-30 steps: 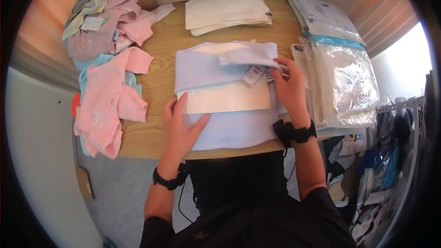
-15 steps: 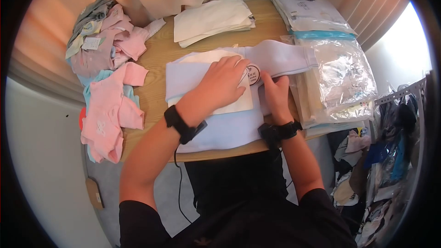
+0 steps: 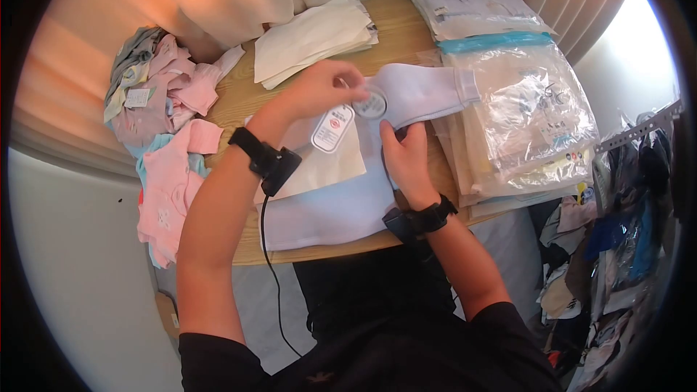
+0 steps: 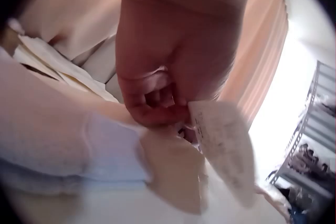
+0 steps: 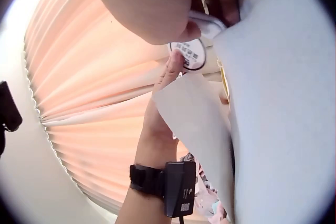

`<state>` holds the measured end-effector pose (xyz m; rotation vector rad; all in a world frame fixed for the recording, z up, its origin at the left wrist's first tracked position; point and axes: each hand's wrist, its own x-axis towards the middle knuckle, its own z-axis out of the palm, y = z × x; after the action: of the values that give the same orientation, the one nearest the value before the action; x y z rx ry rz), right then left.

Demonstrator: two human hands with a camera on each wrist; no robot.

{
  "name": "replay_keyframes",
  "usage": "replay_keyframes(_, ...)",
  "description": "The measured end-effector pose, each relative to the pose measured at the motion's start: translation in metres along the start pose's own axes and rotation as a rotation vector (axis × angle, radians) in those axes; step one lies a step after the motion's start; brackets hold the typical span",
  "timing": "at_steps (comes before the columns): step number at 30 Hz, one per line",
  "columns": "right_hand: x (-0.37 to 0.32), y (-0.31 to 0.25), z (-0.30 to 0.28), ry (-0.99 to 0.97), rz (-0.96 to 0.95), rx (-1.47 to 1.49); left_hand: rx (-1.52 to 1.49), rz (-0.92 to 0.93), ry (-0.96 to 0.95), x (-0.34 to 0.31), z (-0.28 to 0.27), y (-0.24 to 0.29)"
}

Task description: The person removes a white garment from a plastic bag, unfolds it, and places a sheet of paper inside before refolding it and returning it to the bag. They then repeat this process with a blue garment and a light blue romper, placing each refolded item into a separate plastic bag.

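A pale lavender-blue garment [image 3: 327, 207] lies around a cream card sheet [image 3: 347, 160], one sleeve [image 3: 421, 92] stretched to the right. My left hand [image 3: 327, 87] pinches the hang tags above the garment: a rectangular tag [image 3: 332, 129] and a round tag [image 3: 370, 104]. In the left wrist view a blurred tag [image 4: 223, 148] hangs at the left fingertips. My right hand [image 3: 409, 163] grips the garment's edge near the sleeve's base, thumb on top. The right wrist view shows the right hand [image 5: 173, 6] holding a fold of the fabric, with the round tag [image 5: 188, 55] beyond it.
Cream sheets [image 3: 312, 38] are stacked at the back. Bagged garments [image 3: 519, 112] are piled on the right side of the table. Pink and grey clothes [image 3: 170, 87] are heaped at the left. A rack with clothes [image 3: 639, 196] stands at the right, below table height.
The left hand moved from the card's lower left to the tags, then lifted them. The sleeve, folded inward earlier, now extends right. The right hand shifted to the sleeve's base.
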<state>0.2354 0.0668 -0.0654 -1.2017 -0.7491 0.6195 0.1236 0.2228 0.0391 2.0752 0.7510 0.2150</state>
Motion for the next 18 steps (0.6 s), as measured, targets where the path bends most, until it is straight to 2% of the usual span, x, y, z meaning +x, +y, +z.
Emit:
replay_keyframes(2,0.0,0.003,0.0,0.031,-0.012,-0.055,-0.12,-0.008,0.187,0.009,-0.006,-0.011)
replay_keyframes(5,-0.001,-0.002,-0.001,0.001,0.006,-0.126,-0.595,-0.197,0.334,0.018,-0.022,-0.024)
replay_keyframes(9,-0.001,-0.004,-0.001,-0.03,-0.031,-0.108,-1.195,-0.085,0.56,0.026,-0.036,-0.047)
replay_keyframes(12,-0.002,-0.007,-0.001,-0.059,-0.085,-0.155,-1.322,-0.315,0.831,0.011,-0.041,-0.033)
replay_keyframes(15,-0.005,-0.009,-0.001,-0.1,-0.137,-0.251,-0.816,-0.226,0.683,-0.025,-0.043,-0.057)
replay_keyframes(17,-0.009,-0.006,-0.001,-0.127,-0.234,-0.403,-0.279,-0.179,0.512,-0.061,-0.043,-0.063)
replay_keyframes(18,-0.01,-0.011,-0.002,-0.225,-0.274,-0.452,-0.012,-0.156,0.421,-0.08,-0.042,-0.065)
